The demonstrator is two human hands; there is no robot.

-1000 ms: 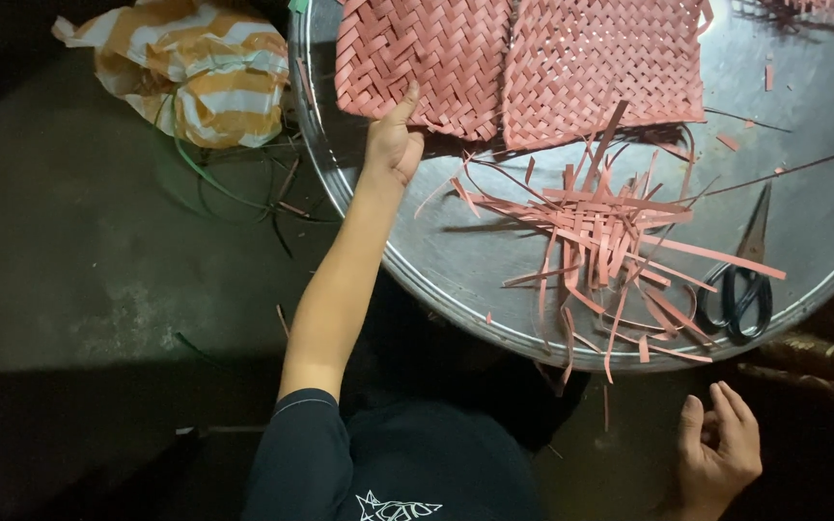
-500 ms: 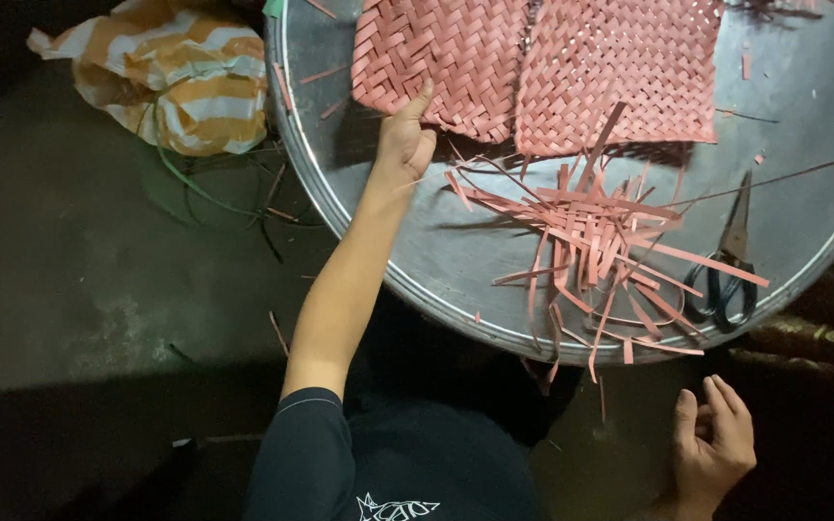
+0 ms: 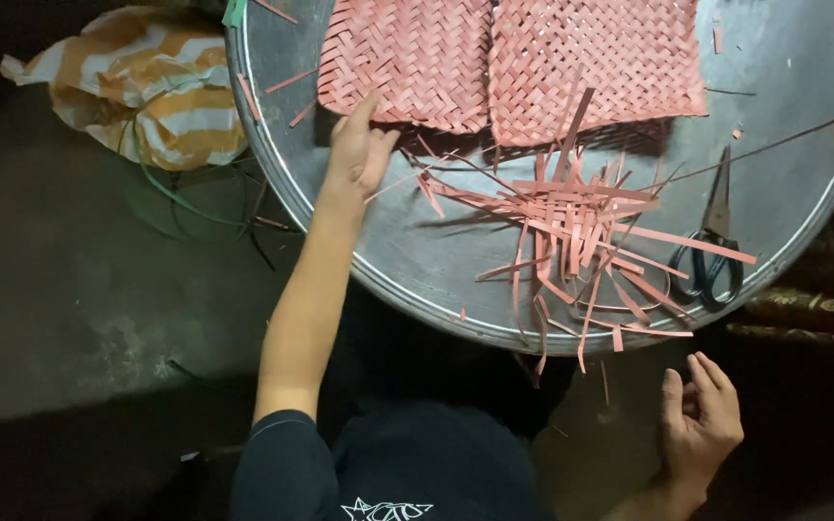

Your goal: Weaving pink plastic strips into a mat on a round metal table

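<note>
My left hand [image 3: 359, 145] reaches onto a round metal tray [image 3: 417, 260] and touches the near edge of a pink woven mat [image 3: 407, 58]; whether it grips the mat I cannot tell. A second pink woven mat [image 3: 596, 63] lies right beside it. A loose heap of pink strips [image 3: 576, 227] lies in the tray's middle, near my left hand. My right hand [image 3: 702, 425] hangs below the tray's rim with fingers spread and nothing in it.
Black-handled scissors [image 3: 711, 256] lie on the tray's right side. An orange and white striped bag [image 3: 142, 82] sits on the dark floor left of the tray, with green strands [image 3: 161, 188] beside it. A thin wire [image 3: 774, 145] crosses the tray's right part.
The view has shifted, so the tray sits lower and closer in the picture. My left hand stays at the mat's near edge; my right hand keeps its place below the rim.
</note>
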